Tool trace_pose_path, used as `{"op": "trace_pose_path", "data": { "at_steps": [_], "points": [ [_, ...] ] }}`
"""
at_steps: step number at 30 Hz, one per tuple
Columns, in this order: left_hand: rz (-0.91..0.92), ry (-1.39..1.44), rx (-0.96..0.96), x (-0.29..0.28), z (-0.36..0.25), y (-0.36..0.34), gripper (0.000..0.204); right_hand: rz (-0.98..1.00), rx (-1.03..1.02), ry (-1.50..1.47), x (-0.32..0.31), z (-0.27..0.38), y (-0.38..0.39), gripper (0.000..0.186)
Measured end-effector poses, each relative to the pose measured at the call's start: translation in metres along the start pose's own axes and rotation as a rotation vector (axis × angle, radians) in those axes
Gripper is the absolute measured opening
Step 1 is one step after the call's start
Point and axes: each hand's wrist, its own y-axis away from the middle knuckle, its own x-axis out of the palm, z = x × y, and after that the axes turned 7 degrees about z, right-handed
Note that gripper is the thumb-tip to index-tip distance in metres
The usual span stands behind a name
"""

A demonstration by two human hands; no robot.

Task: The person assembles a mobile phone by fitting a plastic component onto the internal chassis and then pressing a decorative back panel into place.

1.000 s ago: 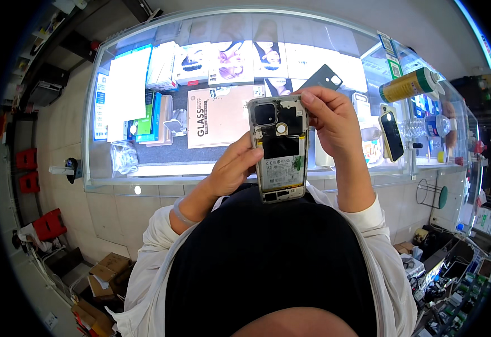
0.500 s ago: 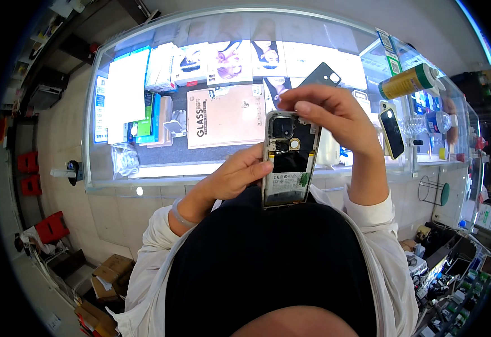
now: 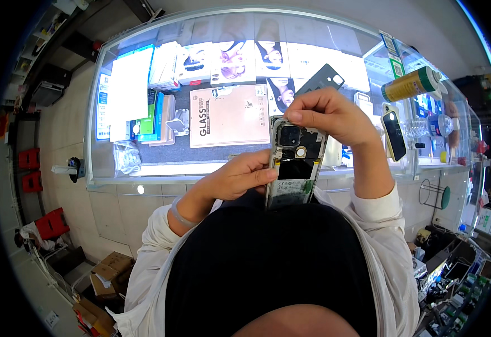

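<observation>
An opened smartphone [image 3: 294, 168], its back off and its battery, black sheet and square camera module bare, is held upright over the counter's near edge. My left hand [image 3: 240, 177] grips its left side, thumb across the edge and fingers behind. At its top edge, beside the camera module, the thumb and fingers of my right hand [image 3: 332, 118] are pinched together; anything small between them is hidden. Beyond my right hand lies a dark phone back cover [image 3: 325, 78] with a camera cutout, partly covered by the hand.
The glass display counter [image 3: 172, 171] holds a pink flat box [image 3: 228, 118], several picture boxes and a stack of coloured boxes. To the right are a yellow spray can [image 3: 408, 84], another phone [image 3: 393, 132] and a clear plastic bottle [image 3: 433, 125]. A green-topped stool [image 3: 445, 197] stands below.
My right hand has come down onto the phone's top edge, and its raised fingers have closed into a pinch. The left hand keeps its hold, the phone shifting slightly right and down.
</observation>
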Motion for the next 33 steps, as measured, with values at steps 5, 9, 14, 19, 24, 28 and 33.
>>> {"op": "trace_pose_path", "data": {
  "at_steps": [5, 9, 14, 19, 24, 28, 33],
  "points": [
    [0.025, -0.012, 0.001, -0.001, -0.002, -0.002, 0.036, 0.033, 0.092, 0.209, -0.001, 0.016, -0.006, 0.022],
    [0.041, 0.007, -0.01, -0.002, -0.002, -0.002, 0.036, 0.081, 0.069, 0.348, -0.001, 0.016, -0.012, 0.022],
    [0.045, 0.007, -0.019, -0.004, 0.0, -0.001, 0.036, 0.103, 0.098, 0.243, 0.0, 0.01, -0.015, 0.024],
    [0.028, 0.01, -0.01, -0.008, 0.003, 0.002, 0.038, -0.003, 0.134, 0.043, 0.001, 0.011, -0.012, 0.021],
    [0.032, 0.025, 0.037, -0.013, 0.008, 0.003, 0.04, -0.103, 0.102, -0.024, -0.017, -0.002, 0.02, 0.017],
    [0.068, 0.048, 0.065, -0.016, 0.014, -0.001, 0.042, -0.113, 0.001, -0.083, -0.017, -0.017, 0.022, 0.02],
    [0.071, 0.169, 0.08, -0.016, 0.018, -0.003, 0.042, -0.126, 0.029, -0.197, -0.017, -0.03, 0.022, 0.024]
  ]
}}
